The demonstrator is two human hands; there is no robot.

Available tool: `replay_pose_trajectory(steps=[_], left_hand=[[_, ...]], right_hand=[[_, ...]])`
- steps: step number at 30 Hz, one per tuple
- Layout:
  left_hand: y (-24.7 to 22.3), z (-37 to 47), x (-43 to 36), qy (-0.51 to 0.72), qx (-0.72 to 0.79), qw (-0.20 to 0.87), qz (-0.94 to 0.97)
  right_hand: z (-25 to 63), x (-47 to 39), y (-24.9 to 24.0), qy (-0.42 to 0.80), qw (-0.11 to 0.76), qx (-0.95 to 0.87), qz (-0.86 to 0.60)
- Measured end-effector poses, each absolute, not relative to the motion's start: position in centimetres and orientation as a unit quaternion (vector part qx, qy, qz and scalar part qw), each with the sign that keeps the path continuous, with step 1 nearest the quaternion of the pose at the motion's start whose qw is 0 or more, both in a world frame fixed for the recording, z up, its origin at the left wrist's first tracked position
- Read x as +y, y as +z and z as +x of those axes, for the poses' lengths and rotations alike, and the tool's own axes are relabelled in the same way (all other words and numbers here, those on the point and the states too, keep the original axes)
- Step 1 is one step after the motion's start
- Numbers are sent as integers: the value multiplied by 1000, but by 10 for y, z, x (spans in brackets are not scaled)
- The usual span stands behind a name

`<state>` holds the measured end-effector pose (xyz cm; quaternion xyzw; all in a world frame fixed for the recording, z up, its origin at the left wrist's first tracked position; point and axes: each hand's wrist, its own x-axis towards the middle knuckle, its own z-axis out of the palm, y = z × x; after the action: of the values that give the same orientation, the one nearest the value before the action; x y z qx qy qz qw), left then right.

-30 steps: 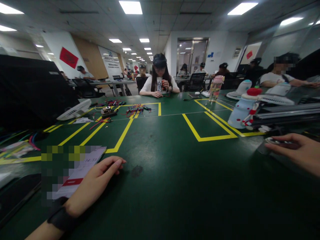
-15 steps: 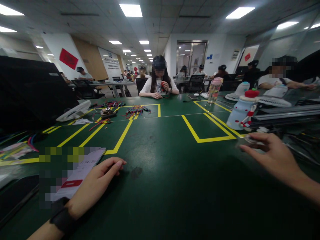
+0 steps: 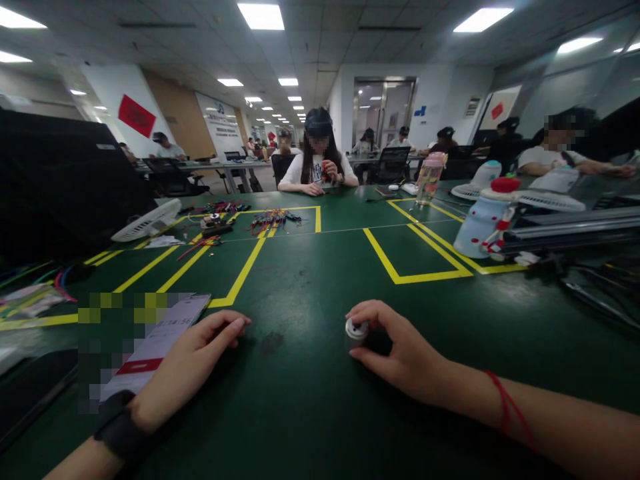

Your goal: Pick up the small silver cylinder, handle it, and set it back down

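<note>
Head view: right hand (image 3: 400, 350) pinches a small cylinder (image 3: 356, 331) by its sides between thumb and fingers, seemingly to steady it, toward the table's (image 3: 310, 420) near edge; left hand (image 3: 213, 343), loosely curled by the phone (image 3: 167, 327), probably just rests, contents can't tell.

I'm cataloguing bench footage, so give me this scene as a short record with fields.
Right hand: thumb and fingers around a small silver-topped cylinder
Cylinder stance: upright; base contact unclear
Left hand: loosely curled, beside a lit phone; nothing visible held
Surface: green tabletop, yellow tape
Beyond left hand: tangled wires
Far right: pale-blue bottle, red top
</note>
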<state>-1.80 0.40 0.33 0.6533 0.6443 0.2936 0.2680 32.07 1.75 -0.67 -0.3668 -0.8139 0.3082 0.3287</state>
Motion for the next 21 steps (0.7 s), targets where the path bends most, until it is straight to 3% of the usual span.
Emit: replay_pose_trajectory(steps=[12,18,21], left_hand=[[47,124,12,298,432,281,804],[45,115,15,369,463,275,758],[33,106,14,326,475,289,764]], right_hand=[[317,22,-18,431,359,-743,-366],[318,19,-16,389,366,-756,-379],[318,18,-16,365,371,-760,-389]])
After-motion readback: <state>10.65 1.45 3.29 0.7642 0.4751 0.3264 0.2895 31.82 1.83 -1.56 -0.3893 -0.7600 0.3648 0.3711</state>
